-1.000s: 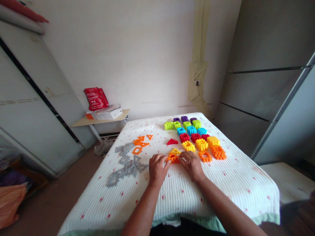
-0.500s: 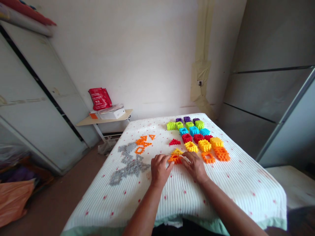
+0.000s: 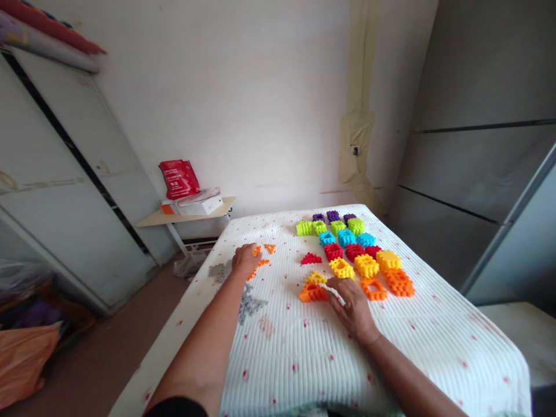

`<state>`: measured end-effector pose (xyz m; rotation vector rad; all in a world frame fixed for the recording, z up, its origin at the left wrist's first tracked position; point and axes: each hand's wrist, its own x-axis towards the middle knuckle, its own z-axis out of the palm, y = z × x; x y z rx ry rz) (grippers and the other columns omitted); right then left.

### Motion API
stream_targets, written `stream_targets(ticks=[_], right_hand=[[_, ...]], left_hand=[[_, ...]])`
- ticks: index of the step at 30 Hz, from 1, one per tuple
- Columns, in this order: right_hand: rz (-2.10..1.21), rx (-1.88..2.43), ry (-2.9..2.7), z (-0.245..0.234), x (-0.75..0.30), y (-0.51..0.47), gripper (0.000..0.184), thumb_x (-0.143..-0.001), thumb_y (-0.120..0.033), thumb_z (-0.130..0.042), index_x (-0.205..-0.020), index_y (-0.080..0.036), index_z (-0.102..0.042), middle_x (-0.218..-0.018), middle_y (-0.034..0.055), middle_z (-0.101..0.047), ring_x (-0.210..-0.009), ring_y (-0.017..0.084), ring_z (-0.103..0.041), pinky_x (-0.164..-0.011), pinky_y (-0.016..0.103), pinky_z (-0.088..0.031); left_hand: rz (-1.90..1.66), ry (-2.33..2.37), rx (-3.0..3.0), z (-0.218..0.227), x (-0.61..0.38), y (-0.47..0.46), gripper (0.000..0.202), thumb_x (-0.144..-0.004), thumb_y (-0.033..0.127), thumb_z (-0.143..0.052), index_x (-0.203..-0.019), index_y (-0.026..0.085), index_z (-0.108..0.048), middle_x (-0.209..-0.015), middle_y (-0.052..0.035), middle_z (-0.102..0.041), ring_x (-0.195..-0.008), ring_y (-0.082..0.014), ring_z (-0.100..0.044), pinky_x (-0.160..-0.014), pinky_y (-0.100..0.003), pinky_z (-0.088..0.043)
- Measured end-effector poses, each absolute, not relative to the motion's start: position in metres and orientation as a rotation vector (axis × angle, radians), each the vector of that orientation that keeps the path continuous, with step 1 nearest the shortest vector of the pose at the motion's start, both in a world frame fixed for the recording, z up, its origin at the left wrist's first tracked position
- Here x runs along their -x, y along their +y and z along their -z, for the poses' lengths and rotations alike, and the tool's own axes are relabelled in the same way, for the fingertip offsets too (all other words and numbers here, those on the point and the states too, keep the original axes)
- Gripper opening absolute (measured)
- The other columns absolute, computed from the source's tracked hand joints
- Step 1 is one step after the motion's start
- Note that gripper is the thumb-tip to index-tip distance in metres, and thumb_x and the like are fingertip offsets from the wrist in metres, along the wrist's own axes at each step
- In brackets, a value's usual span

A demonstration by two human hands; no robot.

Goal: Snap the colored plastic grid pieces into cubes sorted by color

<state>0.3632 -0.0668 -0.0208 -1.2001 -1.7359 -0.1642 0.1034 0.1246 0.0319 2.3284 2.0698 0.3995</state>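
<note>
My left hand (image 3: 245, 259) reaches out to the flat orange pieces (image 3: 263, 255) at the left of the white bedspread (image 3: 313, 341); its fingers curl down over them and hide what they touch. My right hand (image 3: 351, 304) rests flat, fingers spread, beside an orange stack of pieces (image 3: 311, 293) with a yellow triangle (image 3: 315, 278) just beyond. Flat grey joined pieces (image 3: 251, 301) lie partly under my left forearm. Stacks of plastic pieces sit in rows: orange (image 3: 397, 281), yellow (image 3: 365, 264), red (image 3: 333, 251), blue (image 3: 346, 237), green (image 3: 304, 227), purple (image 3: 332, 215).
A small table (image 3: 186, 218) with a white box and a red bag (image 3: 179, 178) stands against the far wall, left of the bed. Cabinet doors line the left side, grey panels the right. An orange bag (image 3: 21, 365) lies on the floor at lower left.
My left hand left the orange stack and moved up and left to the flat orange pieces. My right hand stayed by the stack. The camera shifted slightly.
</note>
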Motion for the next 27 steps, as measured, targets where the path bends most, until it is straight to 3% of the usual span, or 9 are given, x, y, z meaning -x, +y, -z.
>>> stream_targets(ticks=[3,7,14,22,27], right_hand=[[0.149,1.196,-1.739,0.020,-0.364,-0.068,0.015,-0.088,-0.022,-0.047,-0.097,-0.020,-0.059,-0.091,0.0079,-0.065,-0.086,0.020,-0.060,-0.075,0.036,-0.051],[0.124,1.189,-1.744,0.018,-0.364,-0.068,0.016,-0.087,-0.019,-0.046,-0.098,-0.022,-0.058,-0.092,0.0078,-0.065,-0.085,0.021,-0.061,-0.074,0.036,-0.053],[0.060,1.181,-1.745,0.017,-0.363,-0.067,0.015,-0.087,-0.017,-0.046,-0.095,-0.022,-0.059,-0.094,0.0077,-0.064,-0.088,0.020,-0.060,-0.075,0.034,-0.052],[0.060,1.164,-1.717,0.013,-0.362,-0.070,0.014,-0.087,-0.019,-0.047,-0.091,-0.023,-0.059,-0.091,0.0075,-0.065,-0.085,0.020,-0.061,-0.073,0.035,-0.053],[0.053,1.149,-1.727,0.013,-0.362,-0.070,0.013,-0.087,-0.019,-0.047,-0.091,-0.023,-0.059,-0.091,0.0074,-0.065,-0.084,0.020,-0.061,-0.072,0.035,-0.053]], left_hand=[[-0.226,2.115,-2.263,-0.032,-0.107,0.151,0.055,-0.074,0.051,-0.048,-0.124,0.027,-0.050,-0.129,-0.0098,-0.051,-0.114,-0.0300,-0.050,-0.090,-0.040,-0.039],[-0.054,2.170,-2.182,-0.025,-0.114,0.168,0.059,-0.071,0.060,-0.046,-0.119,0.026,-0.054,-0.122,-0.0146,-0.055,-0.111,-0.0355,-0.051,-0.087,-0.048,-0.037],[0.056,2.085,-2.348,-0.019,-0.115,0.156,0.038,-0.072,0.048,-0.050,-0.101,0.027,-0.061,-0.107,-0.0103,-0.062,-0.102,-0.0287,-0.056,-0.090,-0.047,-0.033],[0.041,1.857,-2.582,-0.023,-0.110,0.090,0.036,-0.074,0.046,-0.053,-0.104,0.029,-0.062,-0.100,-0.0072,-0.065,-0.095,-0.0264,-0.060,-0.095,-0.048,-0.029],[-0.102,1.797,-2.565,-0.034,-0.114,0.085,0.034,-0.081,0.041,-0.047,-0.108,0.027,-0.062,-0.098,-0.0057,-0.068,-0.094,-0.0221,-0.061,-0.088,-0.036,-0.038]])
